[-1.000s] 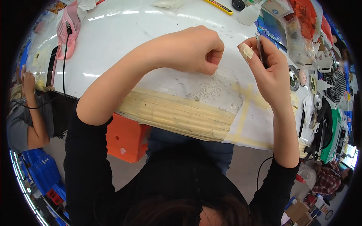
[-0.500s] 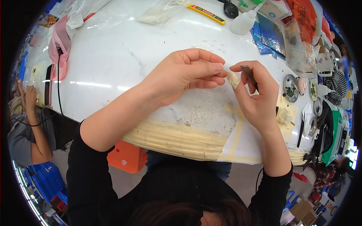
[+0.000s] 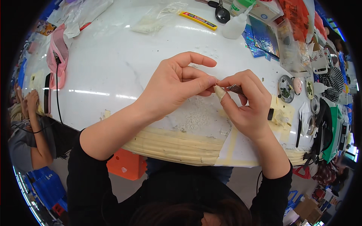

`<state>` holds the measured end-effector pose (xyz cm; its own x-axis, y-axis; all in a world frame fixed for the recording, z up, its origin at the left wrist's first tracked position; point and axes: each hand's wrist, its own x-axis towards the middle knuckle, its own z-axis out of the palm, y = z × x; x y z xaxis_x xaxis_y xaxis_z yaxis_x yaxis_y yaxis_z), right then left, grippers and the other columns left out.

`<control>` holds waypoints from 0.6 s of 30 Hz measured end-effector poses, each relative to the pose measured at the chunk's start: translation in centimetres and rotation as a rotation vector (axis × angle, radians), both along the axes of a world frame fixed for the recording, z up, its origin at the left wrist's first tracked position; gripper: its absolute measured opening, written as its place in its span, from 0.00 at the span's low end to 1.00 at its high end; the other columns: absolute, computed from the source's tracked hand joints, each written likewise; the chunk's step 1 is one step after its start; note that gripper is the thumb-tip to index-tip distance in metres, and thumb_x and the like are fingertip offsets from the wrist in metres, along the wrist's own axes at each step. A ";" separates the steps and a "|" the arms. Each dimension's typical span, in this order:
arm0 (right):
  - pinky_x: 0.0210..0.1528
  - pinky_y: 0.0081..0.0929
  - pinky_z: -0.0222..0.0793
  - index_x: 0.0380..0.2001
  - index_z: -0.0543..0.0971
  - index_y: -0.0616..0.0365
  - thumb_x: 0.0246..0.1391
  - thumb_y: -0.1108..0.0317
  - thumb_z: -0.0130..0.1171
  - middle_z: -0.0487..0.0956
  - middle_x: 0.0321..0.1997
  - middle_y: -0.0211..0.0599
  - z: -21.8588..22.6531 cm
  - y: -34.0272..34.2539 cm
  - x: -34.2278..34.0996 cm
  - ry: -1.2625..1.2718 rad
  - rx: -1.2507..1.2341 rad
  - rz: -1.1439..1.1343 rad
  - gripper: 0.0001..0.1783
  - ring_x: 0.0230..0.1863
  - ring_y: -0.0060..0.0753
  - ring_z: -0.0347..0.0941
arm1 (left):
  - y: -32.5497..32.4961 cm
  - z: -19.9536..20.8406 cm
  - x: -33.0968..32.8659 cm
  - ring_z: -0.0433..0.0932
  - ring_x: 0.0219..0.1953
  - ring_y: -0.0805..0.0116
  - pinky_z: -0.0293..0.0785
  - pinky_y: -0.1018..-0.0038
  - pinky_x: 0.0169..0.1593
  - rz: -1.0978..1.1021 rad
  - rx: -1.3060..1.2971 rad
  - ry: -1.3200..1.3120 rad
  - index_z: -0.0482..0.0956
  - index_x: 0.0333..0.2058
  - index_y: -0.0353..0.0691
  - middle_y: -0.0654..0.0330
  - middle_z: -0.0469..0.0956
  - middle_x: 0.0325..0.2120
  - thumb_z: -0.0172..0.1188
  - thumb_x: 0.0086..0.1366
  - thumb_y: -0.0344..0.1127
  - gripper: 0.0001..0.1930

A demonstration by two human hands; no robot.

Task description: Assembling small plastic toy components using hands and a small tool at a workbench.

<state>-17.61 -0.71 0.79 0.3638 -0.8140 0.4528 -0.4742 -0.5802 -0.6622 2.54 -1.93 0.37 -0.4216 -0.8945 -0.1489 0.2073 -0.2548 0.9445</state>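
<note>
White crumbs [image 3: 193, 120] below suggest work partly done, remainder unclear; the right hand [image 3: 247, 103] grips a slim metal tool [image 3: 235, 89], hold of the left hand [image 3: 169, 83] indiscernible.

Right where the left grip [image 3: 169, 84] and the right grip [image 3: 248, 103] are sitting close, anything between the fingertips [image 3: 212, 80] is proving too small to tell! The right grip is covering part of a metal tool [image 3: 235, 89], and the left thumb [image 3: 198, 85] is masking the fingers behind it. Nearby, white crumbs [image 3: 194, 119] are looking too fine to make out singly. The table [image 3: 105, 67] is hiding part of an orange stool [image 3: 126, 165]. Up top, the view's edge is cutting off a green-lidded tub [image 3: 238, 7]; far right, a checked shirt [image 3: 325, 173] is blurring.
</note>
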 end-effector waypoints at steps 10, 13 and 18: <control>0.34 0.24 0.78 0.33 0.77 0.62 0.43 0.83 0.61 0.75 0.30 0.35 0.2 0.3 0.0 -0.039 0.014 -0.011 0.11 0.30 0.28 0.79 | 0.1 0.4 0.1 0.82 0.38 0.75 0.80 0.78 0.45 -0.042 0.023 0.084 0.74 0.50 0.32 0.55 0.84 0.34 0.61 0.65 0.27 0.16; 0.35 0.24 0.78 0.33 0.76 0.62 0.43 0.83 0.60 0.75 0.31 0.35 0.6 0.4 -0.2 -0.002 0.035 -0.038 0.11 0.31 0.29 0.79 | 0.6 -0.1 -0.4 0.83 0.37 0.74 0.80 0.78 0.43 0.055 -0.235 -0.085 0.78 0.44 0.31 0.56 0.84 0.33 0.62 0.62 0.24 0.11; 0.33 0.24 0.77 0.33 0.76 0.62 0.44 0.81 0.61 0.74 0.30 0.36 0.3 0.2 -0.2 0.004 -0.019 -0.035 0.11 0.30 0.30 0.78 | 0.8 -0.8 -0.6 0.83 0.32 0.72 0.80 0.78 0.37 0.181 -0.854 -0.417 0.83 0.37 0.33 0.57 0.84 0.31 0.65 0.57 0.21 0.08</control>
